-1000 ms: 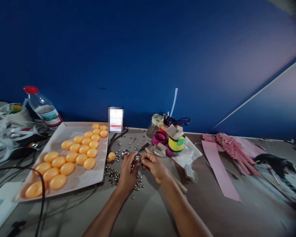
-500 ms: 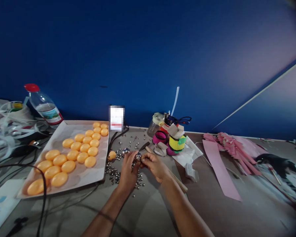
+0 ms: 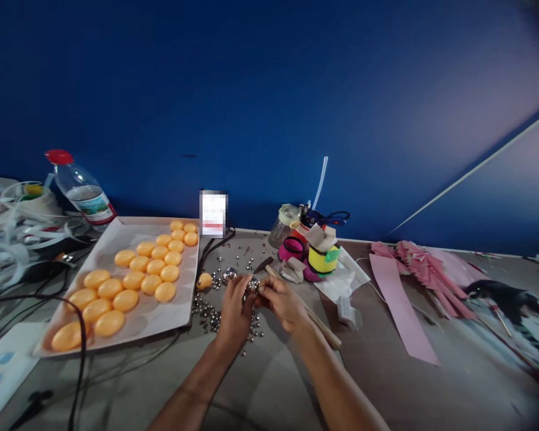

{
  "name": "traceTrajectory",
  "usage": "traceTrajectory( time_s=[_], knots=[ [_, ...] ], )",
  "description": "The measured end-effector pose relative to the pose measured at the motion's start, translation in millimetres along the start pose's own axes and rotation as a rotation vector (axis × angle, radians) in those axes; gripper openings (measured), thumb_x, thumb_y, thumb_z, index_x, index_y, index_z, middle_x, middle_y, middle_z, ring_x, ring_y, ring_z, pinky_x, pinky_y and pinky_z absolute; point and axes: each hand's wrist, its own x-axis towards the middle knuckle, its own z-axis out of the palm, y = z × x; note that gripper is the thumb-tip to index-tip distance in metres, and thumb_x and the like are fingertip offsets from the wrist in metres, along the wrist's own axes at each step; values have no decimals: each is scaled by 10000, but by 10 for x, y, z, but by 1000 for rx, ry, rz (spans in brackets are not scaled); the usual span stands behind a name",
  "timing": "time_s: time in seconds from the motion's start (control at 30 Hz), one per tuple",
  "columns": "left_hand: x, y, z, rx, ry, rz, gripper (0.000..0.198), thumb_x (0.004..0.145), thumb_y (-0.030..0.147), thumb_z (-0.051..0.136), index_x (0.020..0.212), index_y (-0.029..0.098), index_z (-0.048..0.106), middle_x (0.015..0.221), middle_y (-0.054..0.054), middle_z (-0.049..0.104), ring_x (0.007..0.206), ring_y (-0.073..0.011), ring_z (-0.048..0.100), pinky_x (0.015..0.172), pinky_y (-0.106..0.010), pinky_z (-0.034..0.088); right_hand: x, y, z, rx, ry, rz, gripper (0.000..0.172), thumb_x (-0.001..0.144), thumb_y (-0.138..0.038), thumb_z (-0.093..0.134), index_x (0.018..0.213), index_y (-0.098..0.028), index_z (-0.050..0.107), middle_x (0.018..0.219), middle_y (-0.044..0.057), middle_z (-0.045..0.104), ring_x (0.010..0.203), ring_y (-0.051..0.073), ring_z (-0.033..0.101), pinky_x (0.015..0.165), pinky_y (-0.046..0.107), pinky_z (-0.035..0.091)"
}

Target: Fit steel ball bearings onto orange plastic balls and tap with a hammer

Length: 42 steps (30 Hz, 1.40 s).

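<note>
My left hand (image 3: pixel 234 308) is closed round a shiny silver ball (image 3: pixel 251 287) that looks covered in small beads. Pinched fingers of my right hand (image 3: pixel 279 299) press at the ball's right side; whether a bead is between them is too small to tell. Just beyond my left fingers lies a second silver ball (image 3: pixel 229 275). Left of that is a plain orange ball (image 3: pixel 204 281), like a table tennis ball. Loose silver beads (image 3: pixel 211 317) are scattered on the table around and under my left hand.
A white tray (image 3: pixel 161 317) on the left holds several orange balls (image 3: pixel 126 300). A hammer (image 3: pixel 317 320) lies beside my right hand. Behind it are a jar (image 3: pixel 282 226) and a yellow band roll (image 3: pixel 322 260). Pink ribbon (image 3: pixel 402 311) lies right, a bottle (image 3: pixel 87 197) stands back left.
The silver ball has shifted slightly to the right or turned between my hands. My right fingers stay pinched against it. The whole view has moved a little; other things lie as before.
</note>
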Motion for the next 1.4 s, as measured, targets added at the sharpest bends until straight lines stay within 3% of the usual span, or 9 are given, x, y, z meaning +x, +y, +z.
traceTrajectory(
  time_s=[0.27, 0.47, 0.57, 0.63, 0.73, 0.83, 1.0, 1.2, 1.4],
  knots=[
    [0, 18, -7, -43, 13, -29, 340, 848, 151, 454, 1174, 189, 542, 1126, -124, 563, 1079, -233, 526, 932, -423, 420, 9, 64, 81, -62, 71, -59, 193, 654, -279, 658, 672, -197, 484, 553, -64, 516, 502, 99, 507, 533, 241, 417],
    [79, 101, -54, -311, 101, -281, 328, 794, 278, 588, 1115, 209, 590, 1121, -94, 610, 1053, -239, 545, 938, -403, 409, 40, -62, -56, -51, -52, -83, 255, 707, -415, 625, 706, -183, 519, 594, -55, 490, 452, 67, 428, 470, 212, 329],
    [118, 131, -77, -526, 141, -501, 397, 757, 356, 639, 1121, 204, 594, 1074, -76, 631, 949, -207, 589, 873, -340, 449, 106, -79, -220, -353, 25, -163, 169, 737, -347, 585, 760, -180, 594, 536, -59, 447, 436, 78, 382, 459, 218, 304],
    [136, 109, -74, -672, 193, -580, 416, 758, 388, 636, 1128, 205, 585, 1039, -60, 636, 896, -180, 604, 846, -314, 463, 153, -43, -303, -621, 68, -221, 125, 754, -267, 549, 785, -183, 637, 553, -33, 508, 504, 113, 457, 513, 237, 357],
    [162, 51, -58, -848, 274, -624, 390, 737, 383, 663, 1082, 215, 594, 975, -32, 630, 814, -144, 611, 817, -301, 483, 187, 32, -332, -867, 93, -296, 188, 776, -167, 484, 838, -192, 660, 760, 20, 651, 702, 156, 580, 669, 269, 436],
    [193, 43, -61, -968, 318, -662, 350, 711, 356, 694, 1021, 216, 610, 893, -11, 621, 776, -128, 604, 793, -304, 502, 168, 82, -268, -1083, 120, -358, 248, 790, -104, 456, 921, -177, 653, 927, 70, 675, 875, 184, 607, 802, 287, 436],
    [233, 104, -102, -1078, 342, -702, 337, 699, 368, 706, 980, 202, 622, 798, -2, 624, 705, -118, 597, 714, -294, 525, 122, 133, -144, -1338, 217, -404, 213, 828, -111, 459, 946, -180, 622, 983, 101, 639, 902, 192, 599, 781, 270, 428],
    [245, 113, -120, -1125, 329, -706, 322, 726, 374, 680, 983, 190, 622, 802, -10, 650, 654, -114, 608, 633, -264, 526, 163, 222, -148, -1308, 299, -461, 173, 852, -141, 427, 779, -175, 580, 859, 83, 615, 797, 175, 584, 709, 256, 415],
    [244, 172, -169, -1250, 221, -786, 375, 746, 383, 666, 1054, 182, 591, 806, -32, 680, 630, -119, 627, 611, -241, 519, 204, 198, -230, -903, 368, -509, 97, 772, -164, 441, 736, -186, 529, 729, 34, 582, 692, 156, 544, 668, 267, 416]
  ],
)
